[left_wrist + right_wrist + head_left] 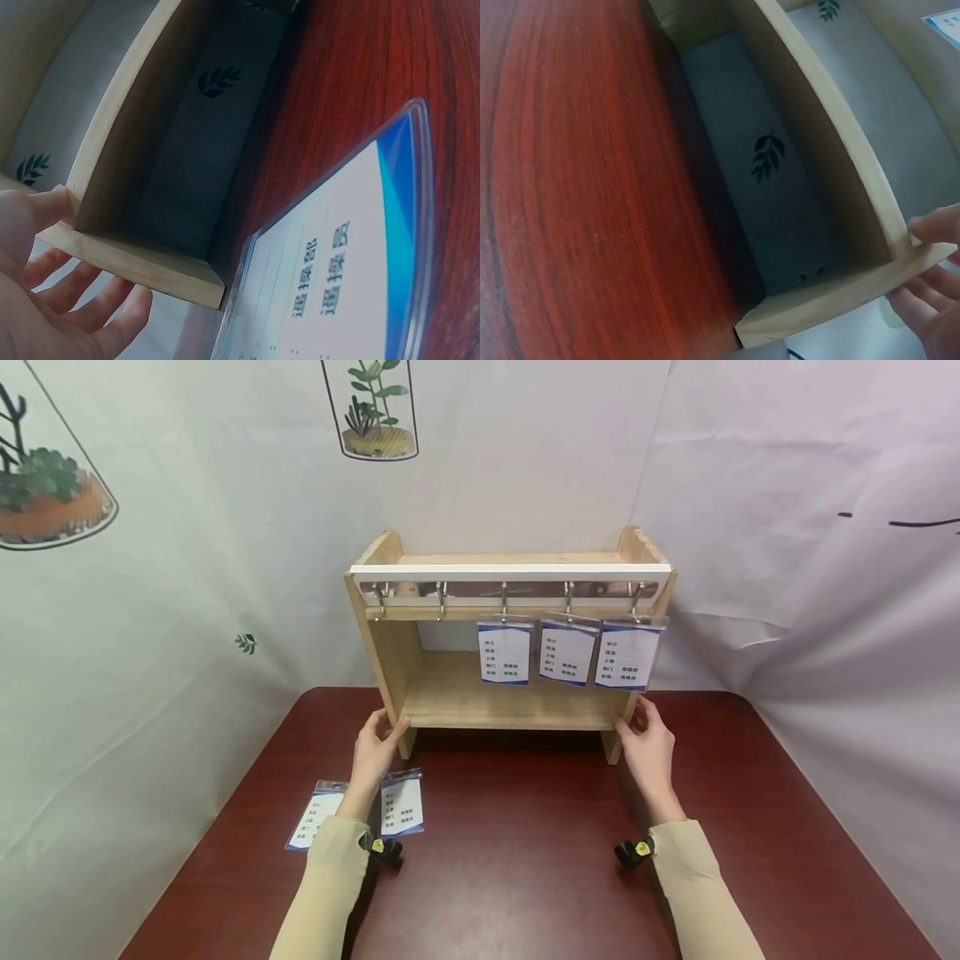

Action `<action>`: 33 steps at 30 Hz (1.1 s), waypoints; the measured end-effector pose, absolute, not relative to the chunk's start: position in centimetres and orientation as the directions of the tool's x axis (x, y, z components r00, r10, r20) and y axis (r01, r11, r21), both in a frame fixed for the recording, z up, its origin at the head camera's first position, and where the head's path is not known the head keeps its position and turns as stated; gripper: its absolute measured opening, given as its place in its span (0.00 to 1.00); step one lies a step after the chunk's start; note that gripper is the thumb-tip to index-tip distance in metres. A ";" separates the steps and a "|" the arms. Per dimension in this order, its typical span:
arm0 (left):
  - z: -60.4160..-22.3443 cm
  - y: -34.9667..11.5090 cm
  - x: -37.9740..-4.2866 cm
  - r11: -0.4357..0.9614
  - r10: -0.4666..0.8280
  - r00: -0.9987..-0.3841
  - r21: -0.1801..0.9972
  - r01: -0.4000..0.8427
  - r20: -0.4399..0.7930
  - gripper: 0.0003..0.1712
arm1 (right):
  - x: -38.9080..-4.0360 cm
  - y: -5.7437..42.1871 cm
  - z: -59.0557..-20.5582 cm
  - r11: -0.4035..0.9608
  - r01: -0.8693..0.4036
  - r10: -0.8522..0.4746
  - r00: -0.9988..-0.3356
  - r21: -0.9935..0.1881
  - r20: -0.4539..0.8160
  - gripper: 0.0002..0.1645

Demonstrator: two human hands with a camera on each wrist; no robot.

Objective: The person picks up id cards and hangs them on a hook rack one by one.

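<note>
A small wooden shelf (450, 693) stands upright toward the back of the table. My left hand (372, 753) grips the lower part of its left side panel, thumb in front and fingers on the outer side, as the left wrist view also shows. On the right, my other hand (651, 752) holds the opposite side panel in the same way. Across the shelf's top front runs a white hook rail (465, 571) with several metal hooks. Badge holders hang below its right half: one near the middle (506, 653), a second (568, 652) and a third (628, 657) at the far right.
Two more badge holders lie on the dark red table (510, 860): one (311, 817) left of my left forearm, partly covered by it, and another (402, 806) just right of it. A printed white cloth (225, 568) hangs behind and beside the table.
</note>
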State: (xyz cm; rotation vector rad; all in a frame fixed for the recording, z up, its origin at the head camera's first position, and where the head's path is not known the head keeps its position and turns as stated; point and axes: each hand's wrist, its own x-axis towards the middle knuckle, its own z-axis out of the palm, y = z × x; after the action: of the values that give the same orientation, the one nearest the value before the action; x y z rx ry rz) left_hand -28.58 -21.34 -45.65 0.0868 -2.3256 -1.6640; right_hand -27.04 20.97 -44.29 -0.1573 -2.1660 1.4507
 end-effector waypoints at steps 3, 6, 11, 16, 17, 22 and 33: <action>-45.6 -21.3 -28.5 0.327 -0.214 -0.959 0.939 0.108 0.185 0.33 | -27.1 21.0 -44.5 0.435 -0.177 0.376 -0.855 -0.883 0.357 0.30; -45.5 -21.2 -28.4 0.326 -0.215 -0.959 0.939 0.108 0.185 0.33 | -27.1 21.0 -44.6 0.442 -0.178 0.377 -0.853 -0.879 0.362 0.29; -45.4 -21.2 -28.4 0.324 -0.217 -0.958 0.939 0.112 0.189 0.33 | -27.2 20.9 -44.7 0.449 -0.169 0.384 -0.850 -0.877 0.360 0.28; -45.4 -21.1 -28.4 0.319 -0.214 -0.959 0.941 0.111 0.186 0.32 | -27.3 21.0 -45.1 0.453 -0.151 0.396 -0.848 -0.878 0.351 0.29; -45.4 -21.1 -28.4 0.322 -0.212 -0.960 0.940 0.110 0.185 0.32 | -27.3 21.0 -45.1 0.453 -0.152 0.396 -0.849 -0.878 0.351 0.29; -45.4 -21.2 -28.4 0.340 -0.207 -0.962 0.935 0.102 0.180 0.33 | -27.2 20.9 -45.3 0.446 -0.157 0.393 -0.850 -0.881 0.350 0.28; -45.1 -21.2 -28.2 0.472 -0.198 -0.953 0.874 0.112 0.229 0.31 | -27.3 21.1 -45.3 0.447 -0.146 0.395 -0.853 -0.883 0.341 0.28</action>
State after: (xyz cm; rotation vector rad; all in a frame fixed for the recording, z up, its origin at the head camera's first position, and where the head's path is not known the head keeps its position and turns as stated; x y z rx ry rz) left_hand -28.15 -21.20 -45.14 0.0731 -2.4255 -1.4733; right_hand -27.31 21.10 -45.35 -0.2078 -2.1938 1.4094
